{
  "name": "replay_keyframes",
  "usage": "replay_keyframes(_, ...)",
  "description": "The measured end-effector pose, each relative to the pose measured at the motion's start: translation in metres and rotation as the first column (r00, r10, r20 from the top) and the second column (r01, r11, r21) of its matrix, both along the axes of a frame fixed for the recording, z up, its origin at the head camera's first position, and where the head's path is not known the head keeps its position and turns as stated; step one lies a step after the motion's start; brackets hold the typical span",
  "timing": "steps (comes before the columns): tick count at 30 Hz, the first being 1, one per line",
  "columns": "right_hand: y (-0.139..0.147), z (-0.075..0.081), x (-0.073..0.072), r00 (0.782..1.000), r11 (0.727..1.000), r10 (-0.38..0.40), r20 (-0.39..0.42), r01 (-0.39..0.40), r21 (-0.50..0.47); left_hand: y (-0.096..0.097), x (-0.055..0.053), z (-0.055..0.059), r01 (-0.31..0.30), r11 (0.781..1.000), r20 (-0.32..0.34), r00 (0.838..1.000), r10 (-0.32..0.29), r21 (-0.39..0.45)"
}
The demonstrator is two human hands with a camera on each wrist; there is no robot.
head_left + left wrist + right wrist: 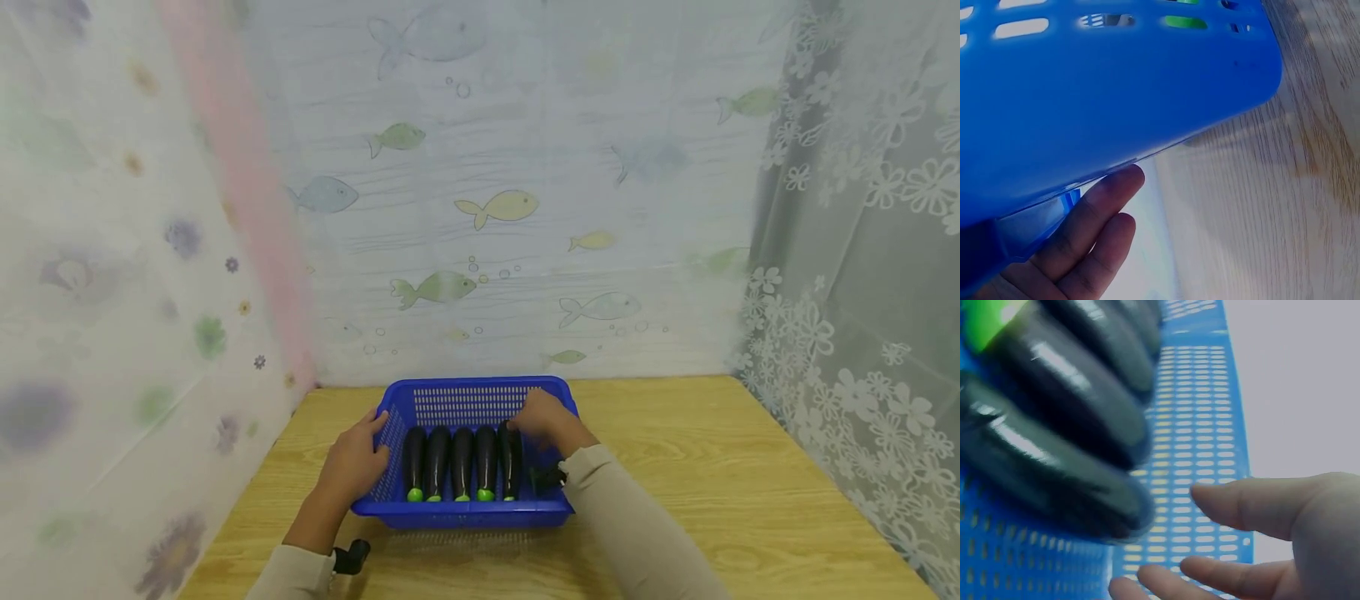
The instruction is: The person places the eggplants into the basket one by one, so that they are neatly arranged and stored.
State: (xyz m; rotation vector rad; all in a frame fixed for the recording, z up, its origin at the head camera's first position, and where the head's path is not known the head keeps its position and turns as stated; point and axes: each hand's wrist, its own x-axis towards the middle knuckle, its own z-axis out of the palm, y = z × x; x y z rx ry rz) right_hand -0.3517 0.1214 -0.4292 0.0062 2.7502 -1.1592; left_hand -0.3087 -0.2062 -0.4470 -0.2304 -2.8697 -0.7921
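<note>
A blue plastic basket (480, 514) stands on the table with several dark eggplants (462, 462) side by side in it, their green ends towards me. My left hand (352, 458) holds the basket's left side by the rim; in the left wrist view, fingers (1094, 219) lie along the edge of the blue wall. My right hand (546, 417) reaches into the basket's right part, by the far end of the rightmost eggplant (511, 462). In the right wrist view the thumb (1241, 500) and fingers are spread apart, just off the tip of that eggplant (1054, 475).
The wooden table (660, 467) extends to both sides of the basket. Behind it hangs a fish-print curtain (510, 317), with a flower-print sheet (135, 333) on the left and a lacy white curtain (862, 375) on the right.
</note>
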Motion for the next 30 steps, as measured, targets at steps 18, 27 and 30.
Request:
replay_keyframes(18, 0.034, 0.039, 0.01, 0.992, 0.981, 0.0, -0.129, -0.025, -0.193, 0.0, -0.001, 0.0, 0.002, 1.0, -0.015, 1.0, -0.002, -0.009)
replay_keyframes(27, 0.06, 0.042, 0.018, 0.983, 0.961, -0.048, -0.18, -0.004, -0.275, 0.0, -0.001, 0.001, 0.002, 1.0, -0.009, 1.0, -0.003, -0.006)
replay_keyframes(30, 0.071, 0.037, 0.018, 0.981, 0.957, -0.068, -0.18, 0.013, -0.291, 0.0, -0.001, 0.0, 0.002, 1.0, -0.006, 1.0, -0.002, -0.007)
